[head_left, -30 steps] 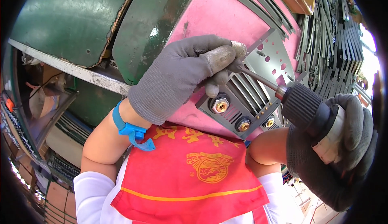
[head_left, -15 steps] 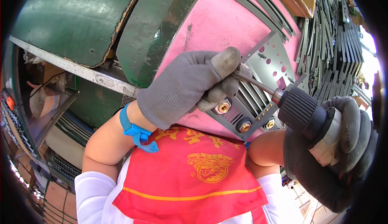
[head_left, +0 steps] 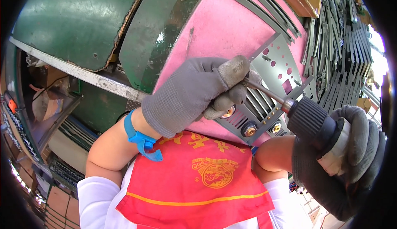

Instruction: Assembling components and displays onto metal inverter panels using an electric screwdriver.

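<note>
Gleaming grey slotted panel (head_left: 264, 105), three brass terminals.

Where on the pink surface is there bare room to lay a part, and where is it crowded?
Bare room: the pink surface between the green cover and the grey strips. Crowded: around the grey metal panel, where the left hand steadies the driver bit and the right hand holds the power driver. Stacked grey parts fill the right.
</note>
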{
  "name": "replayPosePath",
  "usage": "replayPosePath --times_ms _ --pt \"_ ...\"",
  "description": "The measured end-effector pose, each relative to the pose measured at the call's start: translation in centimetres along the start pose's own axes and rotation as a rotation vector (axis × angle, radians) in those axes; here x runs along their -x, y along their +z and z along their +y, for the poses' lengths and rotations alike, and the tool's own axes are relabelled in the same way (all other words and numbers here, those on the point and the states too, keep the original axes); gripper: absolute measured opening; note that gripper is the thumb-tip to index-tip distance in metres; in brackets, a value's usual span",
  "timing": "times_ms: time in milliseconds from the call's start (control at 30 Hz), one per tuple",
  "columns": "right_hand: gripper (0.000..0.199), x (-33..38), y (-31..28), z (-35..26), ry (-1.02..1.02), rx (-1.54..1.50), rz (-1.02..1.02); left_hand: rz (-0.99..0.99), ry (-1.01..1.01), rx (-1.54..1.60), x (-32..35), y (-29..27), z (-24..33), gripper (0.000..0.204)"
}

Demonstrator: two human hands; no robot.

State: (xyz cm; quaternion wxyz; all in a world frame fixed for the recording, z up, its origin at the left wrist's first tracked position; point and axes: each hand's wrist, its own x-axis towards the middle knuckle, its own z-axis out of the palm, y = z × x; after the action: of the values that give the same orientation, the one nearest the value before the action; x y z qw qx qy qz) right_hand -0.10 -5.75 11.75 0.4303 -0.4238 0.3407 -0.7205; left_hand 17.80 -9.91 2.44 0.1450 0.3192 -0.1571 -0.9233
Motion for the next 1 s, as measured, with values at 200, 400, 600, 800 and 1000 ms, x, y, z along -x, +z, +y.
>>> replayPosePath --times_ms 200,400,600,800,1000 --pt "0.020 0.0 0.7 0.2 -0.025 -0.038 0.002 -0.017 0.040 0.031 -0.1 0.4 -0.5 0.046" --pt "0.021 0.2 0.0 0.1 -0.026 -0.054 0.035 0.248 0.214 -0.480 0.8 0.3 -1.1 0.042" --pt "0.022 0.6 -0.6 0.2 0.010 -0.078 0.060 0.336 0.278 -0.700 1.2 0.3 -4.0 0.051" --pt "0.020 0.5 -1.9 0.9 -0.092 0.060 -0.269 0.360 0.411 -0.861 1.2 0.2 -4.4 0.045" --pt "0.022 0.3 -2.6 1.0 -0.281 0.196 -0.197 0.323 0.484 -0.885 0.7 -0.2 -4.7 0.041"
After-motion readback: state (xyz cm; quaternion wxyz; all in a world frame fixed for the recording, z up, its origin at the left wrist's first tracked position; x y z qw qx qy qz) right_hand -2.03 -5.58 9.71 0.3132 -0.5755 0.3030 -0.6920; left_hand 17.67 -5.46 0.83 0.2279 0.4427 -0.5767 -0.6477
